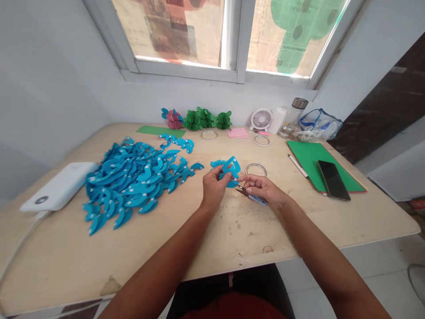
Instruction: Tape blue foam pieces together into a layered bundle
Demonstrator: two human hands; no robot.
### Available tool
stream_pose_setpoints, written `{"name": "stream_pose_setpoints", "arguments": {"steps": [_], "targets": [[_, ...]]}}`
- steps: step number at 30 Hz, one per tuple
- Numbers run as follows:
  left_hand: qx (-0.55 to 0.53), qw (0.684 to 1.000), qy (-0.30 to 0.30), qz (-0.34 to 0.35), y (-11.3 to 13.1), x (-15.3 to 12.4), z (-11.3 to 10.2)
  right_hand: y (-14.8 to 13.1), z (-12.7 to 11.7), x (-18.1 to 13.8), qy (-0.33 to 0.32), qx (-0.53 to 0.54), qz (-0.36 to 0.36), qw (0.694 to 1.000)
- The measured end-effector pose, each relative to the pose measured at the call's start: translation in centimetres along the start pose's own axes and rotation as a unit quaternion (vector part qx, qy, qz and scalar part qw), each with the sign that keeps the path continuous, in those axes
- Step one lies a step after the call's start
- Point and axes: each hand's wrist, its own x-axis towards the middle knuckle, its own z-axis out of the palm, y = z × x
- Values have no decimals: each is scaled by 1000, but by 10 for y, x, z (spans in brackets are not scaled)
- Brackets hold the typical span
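Between the thumb and fingers of my left hand [215,181] is a blue paper piece [233,165], curved and marked with small white squares. My right hand [262,189] grips a pair of scissors [254,197] with bluish handles; the blades point left, toward the paper's lower edge. One finger of that hand reaches to the paper; whether it touches is too small to tell. Behind my left hand lies a small pleated blue paper bundle [217,164], partly hidden. To the left spreads a large heap of blue curved paper pieces [133,173] with white squares.
Rolls of tape [256,170] lie just beyond my hands. A white power bank [61,186] with a cable sits at the left. On the right, a phone [333,179] rests on green sheets [308,159] beside a pen [298,166]. Green paper figures [205,118] and a small fan [261,119] stand at the back.
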Motion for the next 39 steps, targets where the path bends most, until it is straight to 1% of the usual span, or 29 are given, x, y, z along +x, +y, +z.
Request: {"name": "stream_pose_setpoints", "arguments": {"steps": [4, 10, 30, 39], "targets": [[-19, 1000, 1, -9, 3, -1, 0, 0, 0, 1, 8, -1, -1, 1000], [-17, 1000, -1, -12, 7, -2, 1, 1, -2, 1, 7, -2, 2, 1000], [-12, 1000, -3, -5, 7, -1, 1, 1, 0, 1, 14, 2, -5, 1000], [-30, 999, -29, -10, 4, 0, 0, 4, -2, 2, 15, 5, 5, 1000]]}}
